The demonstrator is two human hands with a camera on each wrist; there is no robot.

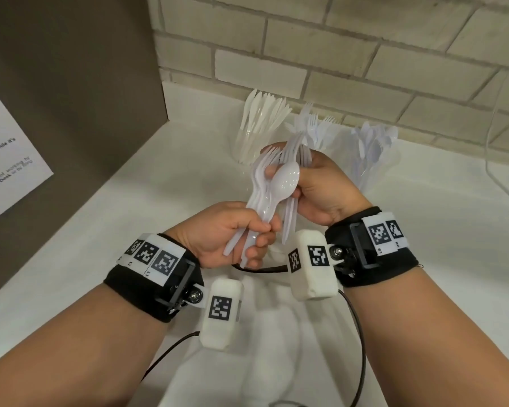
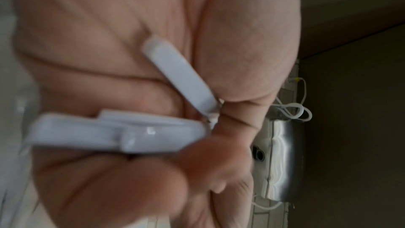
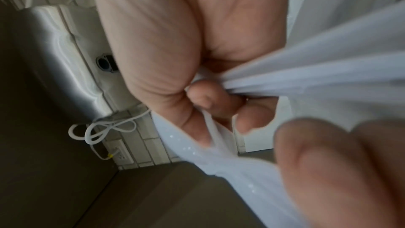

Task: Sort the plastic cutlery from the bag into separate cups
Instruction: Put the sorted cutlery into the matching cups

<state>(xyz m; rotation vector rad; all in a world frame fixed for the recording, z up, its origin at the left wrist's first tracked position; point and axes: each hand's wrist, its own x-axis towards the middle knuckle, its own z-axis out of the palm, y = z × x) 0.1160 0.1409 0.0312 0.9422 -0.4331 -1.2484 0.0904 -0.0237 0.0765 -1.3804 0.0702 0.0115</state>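
My left hand grips the handles of a bundle of white plastic cutlery, forks with a spoon on top. In the left wrist view the blurred handles cross my curled fingers. My right hand holds a second bunch of white pieces and pinches at the spoon's bowl; close up, the right wrist view shows this bunch running through my fingers. Three clear cups stand behind by the wall: knives, forks, spoons.
A translucent white sheet, perhaps the bag, lies on the white counter under my wrists. A brown panel with a paper notice closes the left side. The brick wall is behind, and a white cable hangs at the right.
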